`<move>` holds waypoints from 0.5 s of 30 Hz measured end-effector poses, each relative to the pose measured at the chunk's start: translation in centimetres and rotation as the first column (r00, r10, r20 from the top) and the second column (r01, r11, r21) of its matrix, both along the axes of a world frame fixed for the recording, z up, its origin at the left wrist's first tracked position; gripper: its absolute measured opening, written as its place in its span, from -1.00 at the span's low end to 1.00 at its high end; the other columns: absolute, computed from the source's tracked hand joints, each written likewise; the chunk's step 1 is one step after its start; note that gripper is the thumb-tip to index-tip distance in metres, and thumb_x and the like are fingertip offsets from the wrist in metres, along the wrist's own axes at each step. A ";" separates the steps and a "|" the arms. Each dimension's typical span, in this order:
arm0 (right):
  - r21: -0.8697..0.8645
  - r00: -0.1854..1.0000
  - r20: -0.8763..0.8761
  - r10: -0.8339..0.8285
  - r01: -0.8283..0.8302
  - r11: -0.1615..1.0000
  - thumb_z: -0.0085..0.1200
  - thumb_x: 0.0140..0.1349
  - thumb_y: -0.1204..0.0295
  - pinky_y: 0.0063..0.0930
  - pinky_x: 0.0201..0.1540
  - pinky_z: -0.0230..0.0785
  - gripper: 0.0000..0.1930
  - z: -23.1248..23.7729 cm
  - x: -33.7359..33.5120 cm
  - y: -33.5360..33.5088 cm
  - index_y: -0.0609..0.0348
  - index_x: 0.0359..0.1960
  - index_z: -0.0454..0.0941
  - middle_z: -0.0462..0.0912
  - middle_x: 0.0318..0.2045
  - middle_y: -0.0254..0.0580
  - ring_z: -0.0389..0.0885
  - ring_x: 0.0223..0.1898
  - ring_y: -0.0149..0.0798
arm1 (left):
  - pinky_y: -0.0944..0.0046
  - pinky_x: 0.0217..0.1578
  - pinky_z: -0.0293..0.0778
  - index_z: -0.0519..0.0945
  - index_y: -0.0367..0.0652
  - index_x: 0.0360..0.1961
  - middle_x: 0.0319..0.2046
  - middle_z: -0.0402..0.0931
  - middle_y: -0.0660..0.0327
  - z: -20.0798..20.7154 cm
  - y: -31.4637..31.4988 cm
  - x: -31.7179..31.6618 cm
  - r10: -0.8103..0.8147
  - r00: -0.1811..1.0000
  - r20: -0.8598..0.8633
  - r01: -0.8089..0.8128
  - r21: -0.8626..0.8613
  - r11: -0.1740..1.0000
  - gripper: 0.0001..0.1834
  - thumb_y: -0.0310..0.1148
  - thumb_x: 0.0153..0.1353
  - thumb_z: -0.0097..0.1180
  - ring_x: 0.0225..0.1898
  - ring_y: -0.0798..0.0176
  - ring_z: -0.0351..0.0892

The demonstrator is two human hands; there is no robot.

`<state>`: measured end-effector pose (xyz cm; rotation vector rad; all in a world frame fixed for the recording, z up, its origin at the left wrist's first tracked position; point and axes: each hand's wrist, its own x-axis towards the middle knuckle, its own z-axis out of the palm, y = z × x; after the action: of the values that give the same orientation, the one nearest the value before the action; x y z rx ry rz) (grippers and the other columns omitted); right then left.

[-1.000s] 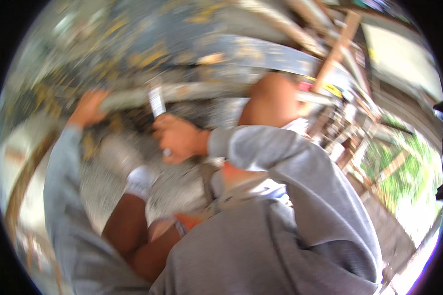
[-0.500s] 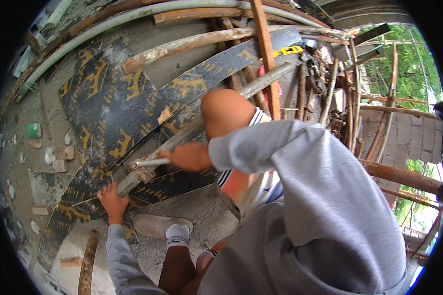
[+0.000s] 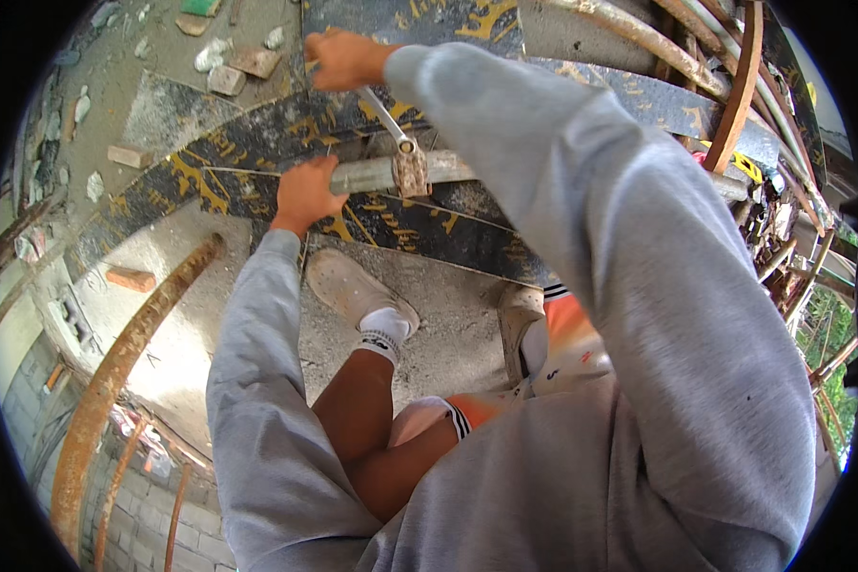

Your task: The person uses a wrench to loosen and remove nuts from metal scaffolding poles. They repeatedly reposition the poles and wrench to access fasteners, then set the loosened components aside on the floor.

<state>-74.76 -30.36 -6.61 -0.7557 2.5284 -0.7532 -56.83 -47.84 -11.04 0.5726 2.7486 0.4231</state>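
Observation:
A grey scaffold pipe [image 3: 362, 174] lies across black boards with yellow print [image 3: 205, 162]. Its near-left end is in my left hand [image 3: 305, 194], whose fingers and thumb are around it. Around the pipe sits a rusty scaffold clamp [image 3: 412, 175]. My right hand [image 3: 343, 60] is closed on the handle of a metal wrench [image 3: 384, 116], up and to the left of the clamp. The wrench's ring end is at the top of the clamp, seemingly on its nut. My right sleeve covers the pipe's far part.
A rusty pole [image 3: 114, 372] rises at the left. A loose brick piece [image 3: 131, 278] lies on the concrete floor, with more brick pieces [image 3: 255, 63] and rubble at the upper left. A wooden beam [image 3: 740, 86] and several rusty poles are at the upper right. My shoe [image 3: 357, 291] stands just below the boards.
My right hand has swung the wrench handle from the right of the clamp to its upper left. My left hand has closed round the pipe's end. The view has turned.

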 end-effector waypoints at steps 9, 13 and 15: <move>-0.256 0.999 0.041 0.014 -0.003 0.967 -0.01 0.30 0.05 0.04 -0.24 0.49 -0.57 1.4 17.0 -4.4 0.21 -0.33 0.66 0.72 -0.43 0.09 0.73 -0.32 0.11 | 0.00 0.17 0.30 0.54 -0.12 0.09 0.07 0.51 0.10 -1.9 -5.7 2.9 0.086 0.995 -0.051 -0.069 0.262 0.962 -0.41 -0.20 0.01 0.39 0.18 -0.03 0.43; -0.058 0.934 -0.151 0.324 -0.336 0.940 0.08 0.16 -0.05 -0.16 -0.10 0.37 -0.48 1.1 22.6 0.9 0.13 -0.71 0.63 0.61 -0.67 -0.08 0.57 -0.50 -0.02 | -0.03 0.12 0.31 0.53 -0.11 0.02 0.04 0.51 0.11 3.4 -5.7 2.4 0.085 0.974 -0.211 -0.071 0.073 0.995 -0.52 -0.28 0.05 0.31 0.17 -0.06 0.43; -0.013 0.866 -0.129 0.482 -0.488 0.873 0.10 0.10 -0.10 -0.17 0.08 0.24 -0.47 1.0 24.2 4.2 0.15 -0.69 0.65 0.56 -0.69 -0.17 0.49 -0.39 -0.09 | -0.03 0.08 0.35 0.54 -0.11 0.00 0.01 0.52 0.10 5.4 -6.3 2.6 0.068 0.988 -0.141 -0.049 0.132 0.990 -0.54 -0.28 0.04 0.32 0.11 -0.09 0.46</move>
<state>-50.52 -26.11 -5.62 -1.4234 2.2691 -0.6002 -54.24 -54.11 -5.64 0.5759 2.8986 0.5978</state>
